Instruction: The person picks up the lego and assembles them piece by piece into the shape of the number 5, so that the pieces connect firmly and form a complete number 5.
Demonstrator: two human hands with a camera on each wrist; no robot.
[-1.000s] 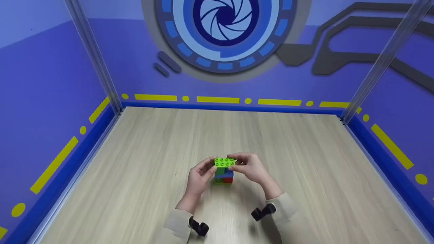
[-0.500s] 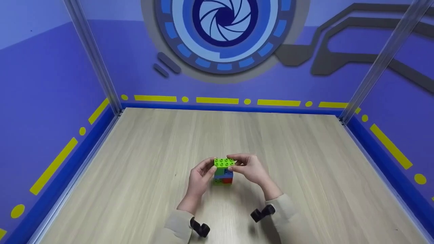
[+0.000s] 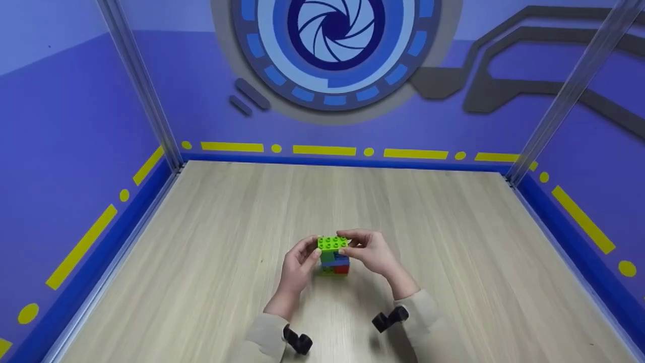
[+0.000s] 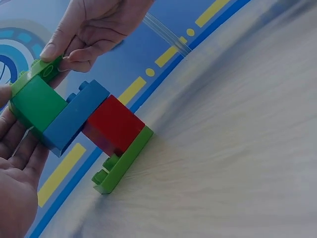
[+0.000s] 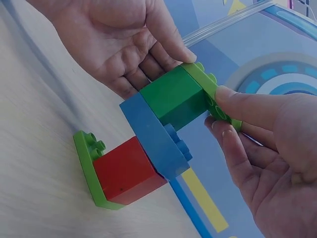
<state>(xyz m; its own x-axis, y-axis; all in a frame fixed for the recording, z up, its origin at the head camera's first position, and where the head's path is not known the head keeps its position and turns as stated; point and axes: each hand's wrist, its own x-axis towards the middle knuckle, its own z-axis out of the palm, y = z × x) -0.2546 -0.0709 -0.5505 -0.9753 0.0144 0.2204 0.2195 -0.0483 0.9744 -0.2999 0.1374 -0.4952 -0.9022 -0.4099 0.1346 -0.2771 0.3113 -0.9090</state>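
A small tower of toy building blocks stands between the two hands. At its base lies a light green plate [image 5: 89,171], bearing a red block [image 5: 130,171] at one end. Above this is a blue brick [image 4: 77,119], then a green block [image 4: 38,101] at the opposite end. A light green plate [image 3: 332,244] with studs caps the tower and overhangs to the right. My left hand [image 3: 297,269] holds the capped left side, thumb in front and fingers behind. My right hand [image 3: 374,252] pinches the overhanging right end of the top plate.
A wood-grain table [image 3: 242,212] lies under the work. Blue printed walls [image 3: 322,133] enclose it at the back and sides, with metal corner posts [image 3: 146,91]. Black wrist mounts [image 3: 390,318] sit at both beige sleeves.
The lower part of the tower has shifted slightly right relative to its top, so it now leans a little. Both hands keep nearly the same hold.
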